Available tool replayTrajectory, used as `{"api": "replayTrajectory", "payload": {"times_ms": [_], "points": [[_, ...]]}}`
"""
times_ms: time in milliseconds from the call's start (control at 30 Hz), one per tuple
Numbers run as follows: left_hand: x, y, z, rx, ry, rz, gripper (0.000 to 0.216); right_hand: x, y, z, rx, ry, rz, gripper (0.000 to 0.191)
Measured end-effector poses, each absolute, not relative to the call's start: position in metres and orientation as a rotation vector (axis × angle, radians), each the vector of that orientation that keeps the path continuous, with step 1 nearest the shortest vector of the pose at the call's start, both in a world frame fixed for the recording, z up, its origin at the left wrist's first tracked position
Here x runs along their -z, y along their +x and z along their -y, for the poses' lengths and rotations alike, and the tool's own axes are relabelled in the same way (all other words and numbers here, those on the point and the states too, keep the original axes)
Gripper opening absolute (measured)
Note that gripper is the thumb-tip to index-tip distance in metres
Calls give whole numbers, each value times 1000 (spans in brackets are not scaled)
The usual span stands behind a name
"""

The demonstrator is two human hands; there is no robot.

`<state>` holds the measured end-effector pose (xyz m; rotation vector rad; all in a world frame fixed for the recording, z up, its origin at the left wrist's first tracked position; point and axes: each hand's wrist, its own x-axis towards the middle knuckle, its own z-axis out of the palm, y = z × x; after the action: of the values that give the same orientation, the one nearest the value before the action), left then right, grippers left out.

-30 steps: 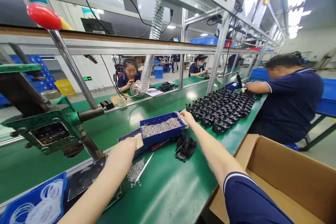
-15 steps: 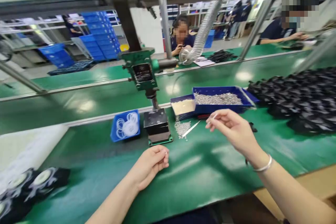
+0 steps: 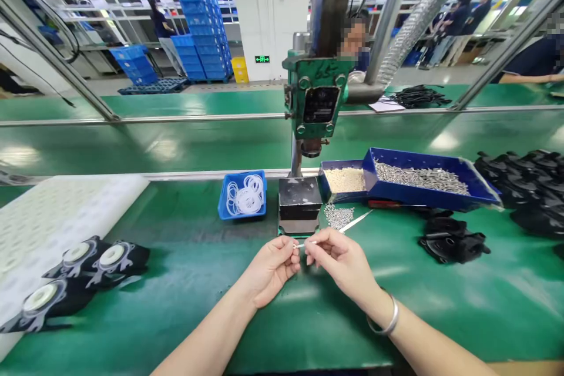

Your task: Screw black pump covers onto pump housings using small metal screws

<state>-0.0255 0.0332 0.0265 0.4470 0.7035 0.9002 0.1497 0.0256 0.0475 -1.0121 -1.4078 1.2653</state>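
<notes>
In the head view my left hand [image 3: 274,267] pinches a tiny whitish part [image 3: 294,246] between thumb and forefinger; its exact kind is too small to tell. My right hand [image 3: 337,261] is closed on a thin metal pin [image 3: 301,245], whose far end meets the tiny part at my left fingertips. Both hands are just in front of the black block [image 3: 300,195] at the base of the green hand press [image 3: 318,103]. Beyond my right hand lie a pile of small metal rings [image 3: 338,216] and a pair of tweezers [image 3: 356,222].
Behind stand a blue tray of metal pins [image 3: 420,178], a bin of small beige pieces [image 3: 346,179] and a blue box of white rings [image 3: 247,195]. Black molded parts [image 3: 452,239] lie right; assemblies with cream discs [image 3: 118,257] sit left beside a white foam sheet [image 3: 74,200].
My right hand has come in from the right with the pin to meet my left hand. The camera view has swung rightward relative to nothing held; the scene appears shifted right because the head turned left.
</notes>
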Motion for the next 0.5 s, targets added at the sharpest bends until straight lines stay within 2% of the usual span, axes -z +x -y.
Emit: {"api": "replayTrajectory", "payload": {"times_ms": [233, 500], "points": [[-23, -25, -30, -903, 401, -689, 25, -36, 149, -18, -1030, -943, 1489, 4], [-23, -23, -29, -882, 379, -700, 25, -35, 149, -17, -958, -965, 1468, 7]]}}
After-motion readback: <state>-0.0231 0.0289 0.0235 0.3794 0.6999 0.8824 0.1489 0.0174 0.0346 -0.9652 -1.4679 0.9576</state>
